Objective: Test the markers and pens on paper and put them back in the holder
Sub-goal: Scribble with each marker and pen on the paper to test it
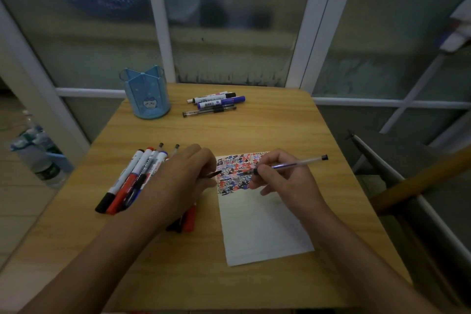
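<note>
The right hand (277,176) holds a clear-barrelled pen (293,163) in a writing grip, fingers pinched near the tip, with the tip over the scribbled upper part of the paper (262,224). This suits a test stroke. The left hand (183,181) pinches a small dark piece, judged to be the pen's cap (213,174), just beside the paper's left edge, ready for recapping.

A bundle of markers and pens (127,181) lies on the bench (254,130) partly under the left forearm, within easy reach. A second group of markers and pens (216,102) lies at the far side, just beside the blue holder (146,95). No pen is visible in the holder. Which group is tested cannot be told. The lower part of the paper is unmarked, leaving room for further strokes.
</note>
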Tool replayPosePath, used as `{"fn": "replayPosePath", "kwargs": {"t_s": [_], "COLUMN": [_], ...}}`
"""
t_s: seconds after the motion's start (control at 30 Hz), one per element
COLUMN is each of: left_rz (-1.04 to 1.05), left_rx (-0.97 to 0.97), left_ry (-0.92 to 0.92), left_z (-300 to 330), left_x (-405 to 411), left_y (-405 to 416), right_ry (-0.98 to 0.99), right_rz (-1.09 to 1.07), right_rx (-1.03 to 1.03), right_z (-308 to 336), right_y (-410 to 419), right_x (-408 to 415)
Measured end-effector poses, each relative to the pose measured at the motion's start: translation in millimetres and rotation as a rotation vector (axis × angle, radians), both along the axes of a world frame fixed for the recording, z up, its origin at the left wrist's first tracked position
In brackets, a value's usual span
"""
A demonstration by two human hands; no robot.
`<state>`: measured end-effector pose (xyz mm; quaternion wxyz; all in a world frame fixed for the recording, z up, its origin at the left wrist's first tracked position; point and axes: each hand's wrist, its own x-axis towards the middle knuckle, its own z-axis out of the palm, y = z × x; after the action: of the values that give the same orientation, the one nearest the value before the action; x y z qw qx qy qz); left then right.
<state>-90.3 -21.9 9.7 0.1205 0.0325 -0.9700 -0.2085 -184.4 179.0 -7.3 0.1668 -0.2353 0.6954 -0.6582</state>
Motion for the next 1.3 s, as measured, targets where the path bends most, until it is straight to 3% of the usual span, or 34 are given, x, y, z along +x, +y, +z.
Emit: {"fn": "replayPosePath", "kwargs": {"t_s": [0.93, 1.3], "left_rz": [-0.079, -0.037], "left_rx": [-0.007, -0.007], "left_ry": [-0.042, 0.023], "left_z": [-8, -4], "left_x": [-1, 6], "left_y": [3, 4], "right_ry": [0.006, -0.014], "right_rz": [0.092, 0.100], "right_rx": [-0.010, -0.040], "right_z": [-4, 2], "right_y": [-9, -4], "right_x": [13, 8]}}
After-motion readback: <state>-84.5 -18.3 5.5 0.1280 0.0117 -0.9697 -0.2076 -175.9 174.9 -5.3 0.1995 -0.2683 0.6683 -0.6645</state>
